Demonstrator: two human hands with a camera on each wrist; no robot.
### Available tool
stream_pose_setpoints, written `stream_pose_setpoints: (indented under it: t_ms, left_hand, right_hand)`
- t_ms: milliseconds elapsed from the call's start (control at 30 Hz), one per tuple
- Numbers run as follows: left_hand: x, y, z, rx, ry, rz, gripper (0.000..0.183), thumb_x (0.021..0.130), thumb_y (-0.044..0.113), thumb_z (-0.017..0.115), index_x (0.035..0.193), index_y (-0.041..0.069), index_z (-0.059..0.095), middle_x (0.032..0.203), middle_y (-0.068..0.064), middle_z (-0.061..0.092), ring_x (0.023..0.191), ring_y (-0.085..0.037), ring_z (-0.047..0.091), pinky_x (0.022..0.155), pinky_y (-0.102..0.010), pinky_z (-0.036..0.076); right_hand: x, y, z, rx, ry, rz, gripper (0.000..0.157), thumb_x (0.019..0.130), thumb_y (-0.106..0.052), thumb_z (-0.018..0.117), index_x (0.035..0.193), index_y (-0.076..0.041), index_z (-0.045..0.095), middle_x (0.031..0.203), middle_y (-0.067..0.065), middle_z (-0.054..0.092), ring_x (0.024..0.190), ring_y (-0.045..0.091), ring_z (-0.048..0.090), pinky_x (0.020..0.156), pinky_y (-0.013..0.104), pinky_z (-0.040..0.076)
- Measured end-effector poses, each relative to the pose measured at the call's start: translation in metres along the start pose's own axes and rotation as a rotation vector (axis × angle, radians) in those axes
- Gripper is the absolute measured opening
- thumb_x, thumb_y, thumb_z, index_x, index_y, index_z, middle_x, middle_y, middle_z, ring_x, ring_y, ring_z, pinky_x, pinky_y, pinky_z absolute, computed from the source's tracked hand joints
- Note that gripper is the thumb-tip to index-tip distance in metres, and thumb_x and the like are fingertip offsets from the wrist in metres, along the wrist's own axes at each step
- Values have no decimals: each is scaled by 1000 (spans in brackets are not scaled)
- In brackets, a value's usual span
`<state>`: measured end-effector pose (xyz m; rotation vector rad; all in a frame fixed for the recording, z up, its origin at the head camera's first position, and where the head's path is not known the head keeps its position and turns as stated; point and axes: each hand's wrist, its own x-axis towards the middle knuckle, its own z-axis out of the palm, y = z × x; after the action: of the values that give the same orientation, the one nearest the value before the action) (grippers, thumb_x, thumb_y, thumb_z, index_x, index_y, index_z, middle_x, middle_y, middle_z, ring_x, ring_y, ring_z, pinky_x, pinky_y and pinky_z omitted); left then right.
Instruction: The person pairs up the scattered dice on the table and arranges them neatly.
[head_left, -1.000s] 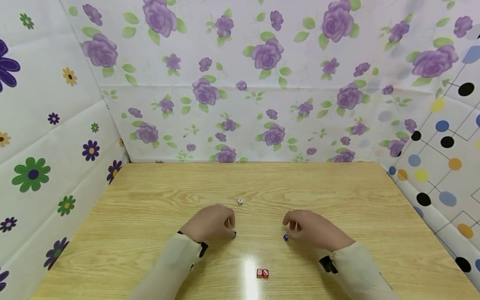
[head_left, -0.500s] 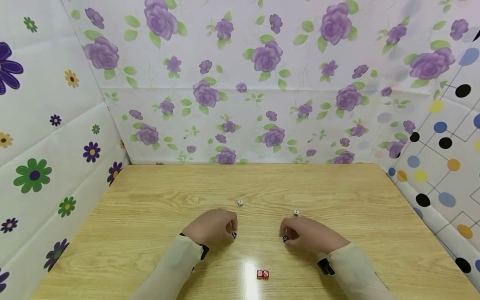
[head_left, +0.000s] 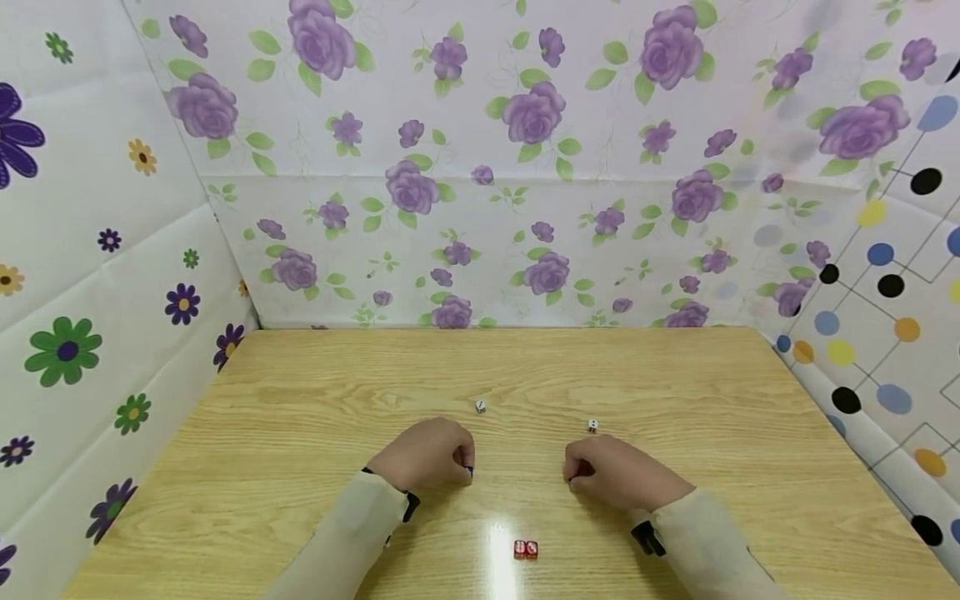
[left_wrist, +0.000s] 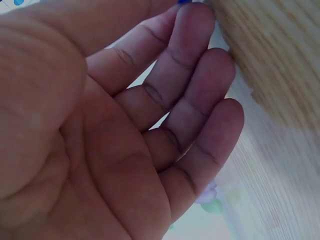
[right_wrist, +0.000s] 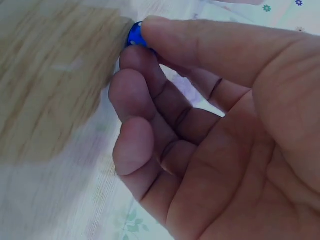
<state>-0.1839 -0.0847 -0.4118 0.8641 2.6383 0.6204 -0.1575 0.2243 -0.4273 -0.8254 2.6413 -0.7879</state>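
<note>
My left hand [head_left: 429, 452] pinches a small dark blue die [head_left: 469, 471] between thumb and fingertips, close over the table; in the left wrist view only a sliver of the blue die [left_wrist: 184, 1] shows at the top edge. To the right, my right hand [head_left: 618, 471] pinches another blue die [right_wrist: 136, 35] with white pips between thumb and fingers. In the head view that die is mostly covered by the fingertips. Beyond the hands lie two white dice: one white die [head_left: 481, 407] past the left hand, the other white die [head_left: 592, 425] just behind the right knuckles.
Two red dice [head_left: 526, 549] sit side by side on the wooden table [head_left: 360, 358], nearer me, beside a bright light reflection. Patterned cloth walls, with a rose-printed one [head_left: 480, 242] at the back, enclose the table's left, right and far sides.
Both hands have lowered slightly toward me and closed on the blue dice, which are now more covered by the fingers. The right-hand white die has come into view. The red dice stayed put.
</note>
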Motion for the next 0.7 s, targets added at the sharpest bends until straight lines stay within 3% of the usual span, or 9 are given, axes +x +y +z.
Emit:
stream_pose_setpoints:
  t_ms: [367,700]
  left_hand:
    - [-1,3,2,20,10,3,18,86,6,79,78,18,68,76,11,59,70,-10,53,70,-32,47]
    - [0,4,1,20,10,1,16,87,7,79,80,18,69,76,10,59,70,-10,52,69,-32,47]
  right_hand:
    - [-2,-2,2,23,-12,61,13,95,-8,74,88,-17,68,85,-11,63,72,5,53,65,27,46]
    - [-4,-4,-1,72,-8,55,12,95,-7,74,88,-15,68,85,-8,64,72,5,53,65,27,46]
